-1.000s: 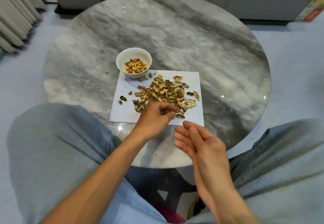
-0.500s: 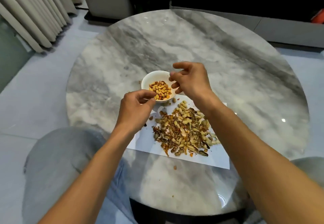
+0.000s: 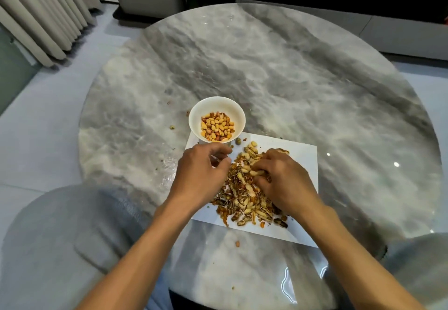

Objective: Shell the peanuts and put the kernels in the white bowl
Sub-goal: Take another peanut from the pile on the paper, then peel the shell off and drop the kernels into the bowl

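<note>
Grey cloth covers the person's knees (image 3: 60,244) at the near edge of the round marble table (image 3: 291,86), and both bare forearms reach out over it. A single kernel (image 3: 237,243) lies on the stone just short of the white paper sheet (image 3: 304,157). On that sheet sits the heap of peanuts and broken shells (image 3: 244,203). The right hand (image 3: 283,181) is down in the heap, its fingers curled round a whole peanut (image 3: 257,173) at the pile's left side. The left hand (image 3: 201,176) hovers beside it over the sheet's left end, fingers bent inward toward the thumb; whether it holds anything I cannot tell. Just beyond the left hand stands the white bowl (image 3: 232,111), at the paper's far left corner, with shelled kernels (image 3: 217,126) in its bottom. A few crumbs dot the marble around it.
</note>
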`<action>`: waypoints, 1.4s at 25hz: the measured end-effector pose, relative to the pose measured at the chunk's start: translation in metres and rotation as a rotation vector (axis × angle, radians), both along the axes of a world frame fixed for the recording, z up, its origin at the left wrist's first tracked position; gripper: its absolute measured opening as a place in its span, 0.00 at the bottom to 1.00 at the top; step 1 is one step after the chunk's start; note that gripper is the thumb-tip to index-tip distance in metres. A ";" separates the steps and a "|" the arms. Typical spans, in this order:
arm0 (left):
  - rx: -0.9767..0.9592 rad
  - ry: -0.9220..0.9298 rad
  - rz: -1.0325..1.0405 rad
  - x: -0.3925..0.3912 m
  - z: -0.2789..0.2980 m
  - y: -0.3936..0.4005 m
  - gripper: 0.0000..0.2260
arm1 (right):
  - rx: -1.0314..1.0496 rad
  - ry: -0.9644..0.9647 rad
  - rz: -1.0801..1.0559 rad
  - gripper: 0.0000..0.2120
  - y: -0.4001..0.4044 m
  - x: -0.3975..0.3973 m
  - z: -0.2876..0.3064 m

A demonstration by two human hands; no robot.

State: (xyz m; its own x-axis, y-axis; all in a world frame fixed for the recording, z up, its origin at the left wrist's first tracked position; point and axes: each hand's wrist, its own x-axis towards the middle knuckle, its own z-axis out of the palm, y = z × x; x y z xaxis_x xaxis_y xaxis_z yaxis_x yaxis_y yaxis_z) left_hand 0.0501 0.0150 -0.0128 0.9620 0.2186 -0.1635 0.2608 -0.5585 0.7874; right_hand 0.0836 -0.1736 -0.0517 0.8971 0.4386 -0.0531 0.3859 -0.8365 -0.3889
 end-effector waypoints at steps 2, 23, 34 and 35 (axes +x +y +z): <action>0.073 0.014 -0.023 0.000 -0.004 -0.003 0.08 | 0.023 0.000 -0.011 0.07 -0.001 -0.001 -0.004; 0.112 0.043 -0.013 0.003 -0.010 -0.009 0.09 | 0.193 0.220 -0.262 0.10 0.019 0.041 -0.002; 0.113 0.034 -0.012 0.004 -0.011 -0.009 0.08 | -0.141 -0.236 0.031 0.12 0.018 0.022 -0.010; 0.115 0.032 -0.012 0.004 -0.011 -0.009 0.08 | -0.174 -0.287 0.044 0.11 0.019 0.022 -0.013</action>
